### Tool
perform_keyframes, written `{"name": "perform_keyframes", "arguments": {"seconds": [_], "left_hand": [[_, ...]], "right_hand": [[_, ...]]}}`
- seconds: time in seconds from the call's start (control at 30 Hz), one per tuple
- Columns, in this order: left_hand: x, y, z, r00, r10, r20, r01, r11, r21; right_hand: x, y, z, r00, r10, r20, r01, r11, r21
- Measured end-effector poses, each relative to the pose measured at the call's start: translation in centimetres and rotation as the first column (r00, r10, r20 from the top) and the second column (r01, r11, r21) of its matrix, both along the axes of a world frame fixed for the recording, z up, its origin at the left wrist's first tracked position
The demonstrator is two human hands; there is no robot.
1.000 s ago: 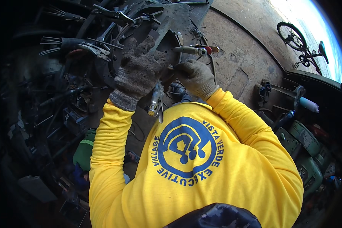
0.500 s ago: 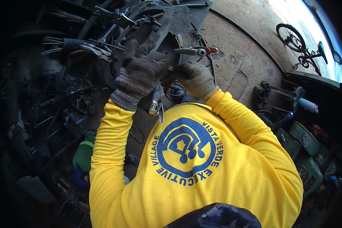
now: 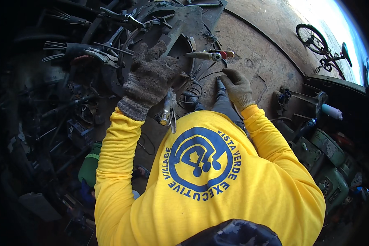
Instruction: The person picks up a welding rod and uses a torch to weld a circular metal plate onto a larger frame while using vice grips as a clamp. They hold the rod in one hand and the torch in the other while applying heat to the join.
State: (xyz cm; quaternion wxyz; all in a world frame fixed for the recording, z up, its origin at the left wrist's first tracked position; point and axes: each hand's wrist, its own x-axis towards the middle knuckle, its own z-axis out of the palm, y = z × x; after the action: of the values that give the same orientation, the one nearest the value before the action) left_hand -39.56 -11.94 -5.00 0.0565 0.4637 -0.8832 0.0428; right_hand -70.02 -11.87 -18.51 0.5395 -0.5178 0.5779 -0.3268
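My left hand (image 3: 151,80), in a dark, dirty knit glove, lies with fingers spread over a round metal plate (image 3: 186,65) on the bench. Just below it, a locking plier (image 3: 167,108) hangs from the plate's near edge. A second locking plier (image 3: 205,55) is clamped at the right edge. My right hand (image 3: 237,87), in a lighter glove, is raised apart from the plate with thumb and fingers pressed together. A thin dark wire or rod (image 3: 211,75) runs to its fingertips; whether they grip it I cannot tell. More clamps (image 3: 121,17) sit along the plate's far left.
Tubes with thin rods (image 3: 71,48) and a wrench (image 3: 115,36) lie at left. Coiled cable (image 3: 194,91) hangs near my legs. A person in green (image 3: 90,166) is low at left. Green machinery (image 3: 328,151) stands at right, a bicycle (image 3: 322,45) beyond the doorway.
My right hand has moved right and slightly down, away from the plate's edge beside my left hand. My left hand has stayed on the plate.
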Motion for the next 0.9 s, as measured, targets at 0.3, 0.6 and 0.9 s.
{"name": "perform_keyframes", "arguments": {"seconds": [0.3,0.6,0.9], "left_hand": [[-0.1,-0.5,0.4,0.997,-0.044,0.055,0.044,0.999,0.013],[-0.3,-0.5,0.2,0.998,-0.022,0.054,0.021,1.000,0.023],[0.1,-0.4,-0.4,0.997,-0.025,0.069,0.024,0.999,0.022]], "right_hand": [[-0.4,0.8,-1.5,1.000,0.021,-0.008,-0.021,1.000,-0.001],[1.4,0.3,0.2,0.995,0.096,-0.013,-0.097,0.995,-0.040],[5.3,-0.6,4.0,0.939,0.329,-0.103,-0.345,0.904,-0.253]]}}
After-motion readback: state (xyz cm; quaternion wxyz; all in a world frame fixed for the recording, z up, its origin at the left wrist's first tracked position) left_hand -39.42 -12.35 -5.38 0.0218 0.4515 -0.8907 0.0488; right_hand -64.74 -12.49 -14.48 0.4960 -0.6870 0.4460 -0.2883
